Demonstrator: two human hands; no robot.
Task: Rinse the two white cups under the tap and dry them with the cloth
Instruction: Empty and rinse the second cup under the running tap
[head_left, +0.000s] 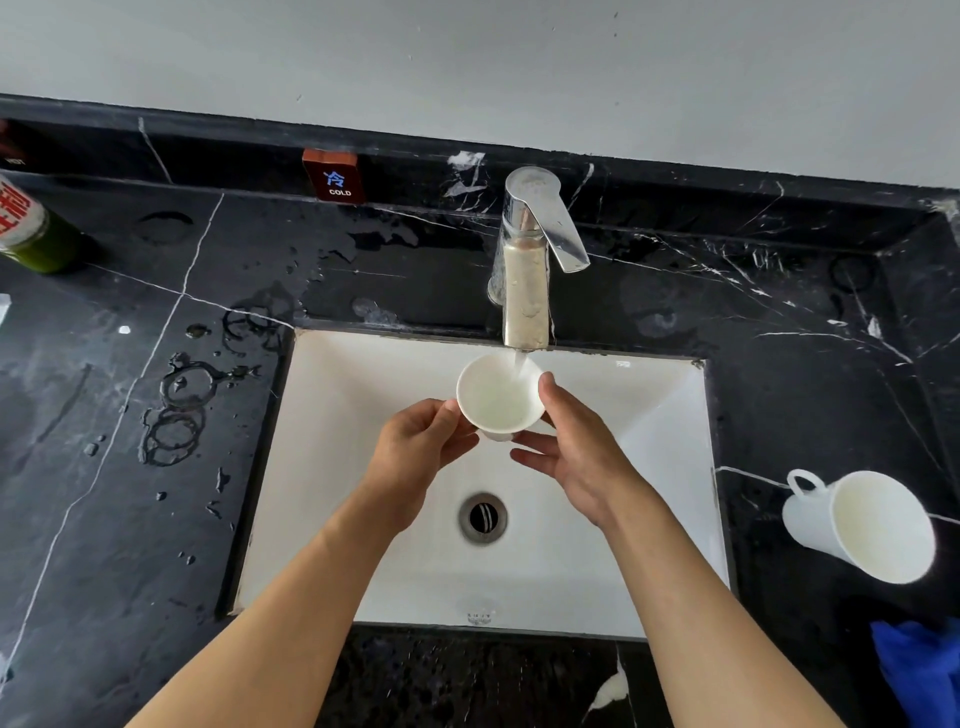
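A white cup (496, 395) is held upright over the white sink (363, 519), just below the chrome tap (527, 270). Water runs from the spout into the cup's right side. My left hand (423, 447) grips the cup's left wall. My right hand (576, 452) holds its right side, thumb on the rim and fingers spread under the base. The second white cup (862, 525), with a handle, stands on the black counter to the right of the sink. A blue cloth (919, 675) lies at the lower right edge, partly cut off.
The black marble counter (156, 395) around the sink is wet, with ring marks and droplets on the left. A green bottle (36, 234) lies at the far left. A red COLD label (335, 176) sits on the back ledge. The drain (483, 518) is in the sink's middle.
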